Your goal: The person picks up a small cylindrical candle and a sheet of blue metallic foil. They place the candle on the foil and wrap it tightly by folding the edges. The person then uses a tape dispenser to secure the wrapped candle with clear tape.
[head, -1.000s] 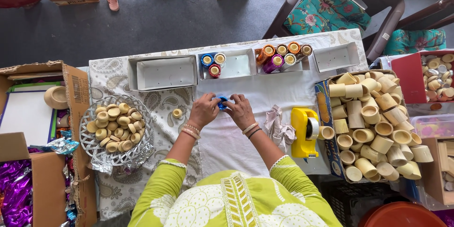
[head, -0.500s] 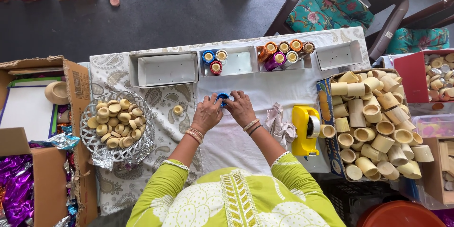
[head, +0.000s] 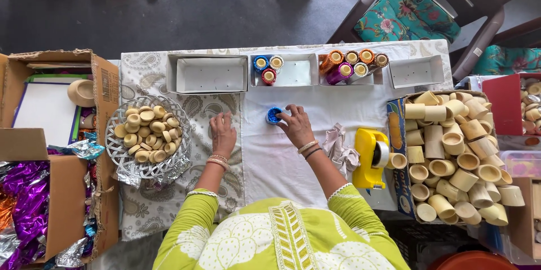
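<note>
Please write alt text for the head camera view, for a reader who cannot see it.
Seen from above, a person's right hand touches a small blue cup on a white-clothed table, while the left hand rests flat near a silver basket of small plain cups. White trays line the far edge.

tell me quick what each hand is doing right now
Left hand: open, flat on the patterned cloth, holding nothing.
Right hand: fingertips on the small blue cup standing on the table.
</note>
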